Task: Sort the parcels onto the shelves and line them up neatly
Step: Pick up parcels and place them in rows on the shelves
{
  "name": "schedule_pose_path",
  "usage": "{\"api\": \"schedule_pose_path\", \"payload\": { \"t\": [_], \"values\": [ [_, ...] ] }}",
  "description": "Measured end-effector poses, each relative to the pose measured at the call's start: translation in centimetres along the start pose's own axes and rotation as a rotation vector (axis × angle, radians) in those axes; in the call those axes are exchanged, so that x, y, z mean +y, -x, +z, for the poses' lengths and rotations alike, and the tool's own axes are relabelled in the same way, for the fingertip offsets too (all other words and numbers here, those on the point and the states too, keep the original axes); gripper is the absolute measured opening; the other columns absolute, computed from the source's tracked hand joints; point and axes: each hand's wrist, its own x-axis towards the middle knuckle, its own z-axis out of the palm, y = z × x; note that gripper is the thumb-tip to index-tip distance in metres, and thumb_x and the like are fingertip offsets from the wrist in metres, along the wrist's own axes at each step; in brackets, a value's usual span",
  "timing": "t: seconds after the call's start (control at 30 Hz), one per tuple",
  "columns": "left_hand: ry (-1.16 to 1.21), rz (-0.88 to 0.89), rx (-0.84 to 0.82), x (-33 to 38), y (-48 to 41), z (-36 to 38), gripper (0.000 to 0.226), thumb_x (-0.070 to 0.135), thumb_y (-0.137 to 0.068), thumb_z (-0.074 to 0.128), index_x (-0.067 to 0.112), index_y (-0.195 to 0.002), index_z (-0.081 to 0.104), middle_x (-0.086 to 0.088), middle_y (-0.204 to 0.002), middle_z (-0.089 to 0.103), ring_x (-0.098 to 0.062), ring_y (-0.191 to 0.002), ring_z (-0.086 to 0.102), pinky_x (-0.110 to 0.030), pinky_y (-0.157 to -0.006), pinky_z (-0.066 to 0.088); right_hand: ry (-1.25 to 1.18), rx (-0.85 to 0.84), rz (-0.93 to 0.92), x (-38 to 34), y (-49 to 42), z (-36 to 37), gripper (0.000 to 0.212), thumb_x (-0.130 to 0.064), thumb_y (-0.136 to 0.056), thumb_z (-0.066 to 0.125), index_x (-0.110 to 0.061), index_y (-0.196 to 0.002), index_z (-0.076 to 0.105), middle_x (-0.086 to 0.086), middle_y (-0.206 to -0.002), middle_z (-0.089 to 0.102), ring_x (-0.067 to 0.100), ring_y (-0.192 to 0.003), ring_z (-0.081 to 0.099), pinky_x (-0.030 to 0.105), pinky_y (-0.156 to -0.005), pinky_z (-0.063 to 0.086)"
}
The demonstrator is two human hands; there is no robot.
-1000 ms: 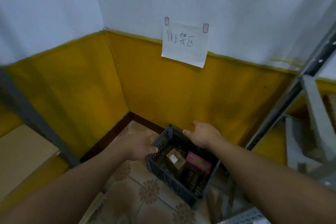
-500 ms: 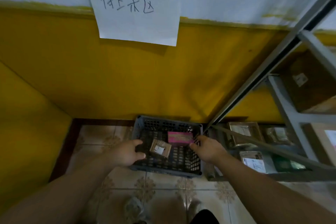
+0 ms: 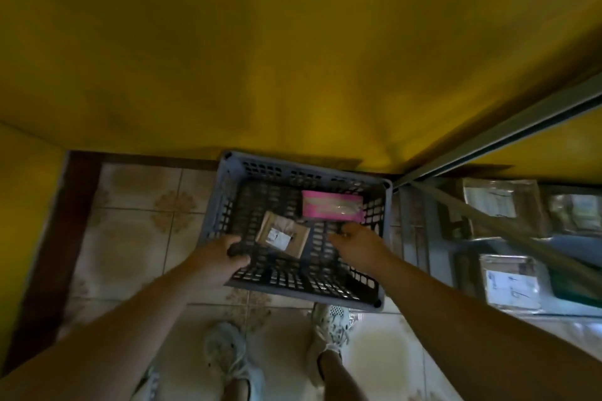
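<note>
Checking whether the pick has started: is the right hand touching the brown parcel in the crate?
Apart. The head view shows a strip of crate floor between the right hand and the brown parcel.

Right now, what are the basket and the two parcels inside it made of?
The basket looks like matte grey plastic, moulded with grid holes. The brown parcel seems dull cardboard or kraft paper, with a white label. The pink parcel looks glossy, maybe film-wrapped card; blur leaves it open.
</note>
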Motion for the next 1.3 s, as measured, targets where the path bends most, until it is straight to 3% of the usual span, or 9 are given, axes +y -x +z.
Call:
{"api": "schedule_pose_path", "payload": {
  "t": [0.2,0.33,0.43,0.53,0.77,0.9,1.0,1.17,1.3],
  "values": [
    [0.232,-0.156,0.114,-1.9,-13.1,5.1,0.057,0.045,-0.093,0.057,0.025,-0.144,0.040,-0.002,-0.129,0.058,-0.005,-0.080,0.053,-0.022,-0.063,0.042,-0.083,-0.107,0.007,3.2,-13.7,6.4,0.025,-0.038,-0.096,0.056,-0.027,-0.073,0.057,-0.008,-0.071,0.060,0.010,-0.067,0.060,0.025,-0.061,0.046],
    [0.268,-0.103,0.214,-2.8,-19.3,8.5,0.014,0.044,-0.092,0.056,0.040,-0.104,0.049,0.014,-0.091,0.056,-0.002,-0.078,0.052,-0.019,-0.060,0.037,-0.190,-0.112,0.086,4.5,-19.9,10.6,0.034,-0.045,-0.099,0.043,-0.024,-0.074,0.052,0.000,-0.068,0.052,0.015,-0.062,0.052,0.027,-0.056,0.038],
    [0.412,-0.081,0.152,-3.1,-21.8,10.3,0.013,0.040,-0.093,0.056,0.053,-0.093,0.052,0.015,-0.097,0.057,-0.005,-0.085,0.056,-0.024,-0.069,0.045,-0.305,-0.134,0.193,4.9,-21.7,13.3,0.028,-0.048,-0.101,0.035,-0.024,-0.096,0.049,0.001,-0.085,0.053,0.017,-0.077,0.054,0.032,-0.067,0.048],
    [0.566,-0.100,0.096,-3.2,-22.2,11.5,0.019,0.044,-0.089,0.058,0.062,-0.085,0.053,0.014,-0.101,0.059,-0.009,-0.092,0.059,-0.034,-0.080,0.049,-0.334,-0.087,0.235,5.2,-21.2,14.5,0.031,-0.050,-0.100,0.035,-0.027,-0.084,0.048,0.002,-0.087,0.058,0.020,-0.081,0.060,0.034,-0.069,0.053],
    [0.811,-0.194,0.126,-2.8,-16.8,10.2,0.006,0.060,-0.088,0.049,0.058,-0.093,0.050,0.003,-0.104,0.062,-0.019,-0.088,0.065,-0.033,-0.062,0.049,-0.384,-0.015,0.192,4.8,-14.8,13.8,0.024,-0.048,-0.100,0.041,-0.028,-0.105,0.054,0.002,-0.087,0.065,0.011,-0.064,0.060,0.024,-0.050,0.040],
    [0.858,-0.234,0.163,-2.0,-12.1,8.1,0.034,0.061,-0.090,0.047,0.032,-0.107,0.044,-0.006,-0.109,0.058,-0.029,-0.095,0.062,-0.043,-0.070,0.055,-0.454,0.046,0.141,2.3,-8.5,12.5,0.011,-0.039,-0.098,0.048,-0.033,-0.088,0.051,-0.004,-0.074,0.061,-0.001,-0.043,0.051,0.014,-0.036,0.034],
    [0.835,-0.175,0.236,-1.5,-7.8,6.0,0.021,0.040,-0.094,0.056,0.022,-0.097,0.047,-0.013,-0.108,0.058,-0.031,-0.097,0.059,-0.048,-0.087,0.051,-0.567,0.092,0.134,-0.3,-3.4,11.3,0.011,-0.035,-0.093,0.055,-0.039,-0.093,0.046,-0.005,-0.084,0.064,0.004,-0.057,0.057,0.016,-0.041,0.041],
    [0.893,0.056,0.230,-0.2,3.0,0.6,0.022,0.024,-0.098,0.053,0.045,-0.100,0.051,0.018,-0.098,0.066,-0.002,-0.082,0.065,-0.020,-0.059,0.051,-0.741,0.176,0.028,-5.4,6.1,8.6,0.027,-0.023,-0.090,0.062,-0.043,-0.093,0.044,-0.014,-0.096,0.065,0.008,-0.084,0.068,0.033,-0.077,0.059],
    [0.800,0.214,0.235,0.3,11.5,-3.5,0.038,0.025,-0.097,0.053,0.049,-0.127,0.048,0.014,-0.121,0.061,-0.010,-0.103,0.063,-0.041,-0.087,0.054,-0.839,0.226,-0.052,-8.7,13.7,6.3,0.031,-0.019,-0.092,0.065,-0.040,-0.108,0.050,-0.013,-0.104,0.066,0.001,-0.083,0.069,0.023,-0.074,0.057]
  ]
}}
